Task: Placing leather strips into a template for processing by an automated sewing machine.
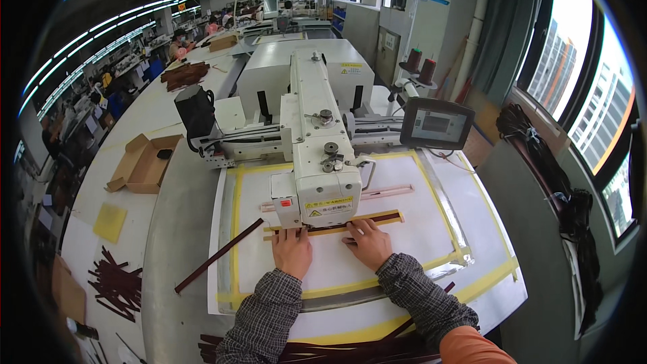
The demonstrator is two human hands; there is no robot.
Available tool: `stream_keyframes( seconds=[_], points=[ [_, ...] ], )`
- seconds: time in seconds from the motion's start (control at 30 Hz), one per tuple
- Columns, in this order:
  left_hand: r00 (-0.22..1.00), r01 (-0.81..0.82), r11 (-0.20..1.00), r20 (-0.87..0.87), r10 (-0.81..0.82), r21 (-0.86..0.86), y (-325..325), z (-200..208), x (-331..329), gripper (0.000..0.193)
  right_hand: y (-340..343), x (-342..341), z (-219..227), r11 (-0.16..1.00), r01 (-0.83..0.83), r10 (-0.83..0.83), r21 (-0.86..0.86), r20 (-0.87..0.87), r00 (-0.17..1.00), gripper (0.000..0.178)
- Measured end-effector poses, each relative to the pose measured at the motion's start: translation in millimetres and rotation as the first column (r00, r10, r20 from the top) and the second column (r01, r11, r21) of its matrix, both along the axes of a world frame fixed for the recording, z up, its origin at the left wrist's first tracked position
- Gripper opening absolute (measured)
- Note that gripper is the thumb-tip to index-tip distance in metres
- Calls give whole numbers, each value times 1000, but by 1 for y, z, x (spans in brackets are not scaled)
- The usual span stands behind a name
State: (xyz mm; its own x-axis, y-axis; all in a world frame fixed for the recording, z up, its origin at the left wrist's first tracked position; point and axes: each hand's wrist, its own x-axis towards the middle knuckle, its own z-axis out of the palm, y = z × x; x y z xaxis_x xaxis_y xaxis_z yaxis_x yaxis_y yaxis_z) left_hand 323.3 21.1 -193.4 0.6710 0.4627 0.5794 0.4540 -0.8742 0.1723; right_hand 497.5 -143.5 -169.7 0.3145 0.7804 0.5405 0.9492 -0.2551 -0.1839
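Two hands: at the near side of the machine (306,108), side by side, under its head.
Left grip (292,255): fingertips against the strip (385,218); cannot tell whether they close on it.
Right grip (373,247): fingers bent, touching the strip farther right; whether it is pinched cannot be told.
Strip: dark red, lying along a yellow-edged slot in the white sheet (408,249), across the head's near side.
Loose strip (219,256): slanting, left of the left grip, crossing the sheet's left edge.
Screen (437,123): right of the machine.
Spools (427,72): beyond the screen.
Desk (168,243), left: open box (138,150) far, yellow pad (110,222) nearer, strip pile (114,286) nearest.
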Motion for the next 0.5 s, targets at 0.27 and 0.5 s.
stream_keyframes(
  seconds=[0.27, 0.5],
  points=[
    [999, 37, 998, 7, -37, -52, -4, 3, 0, 33, -4, 1, -1, 996, 80, -78, -27, 60, 995, 39],
    [999, 48, 998, 19, -48, -39, -7, 6, -2, 33, 1, -4, 3, 1000, -17, 18, -18, 59, 998, 41]
  ],
)
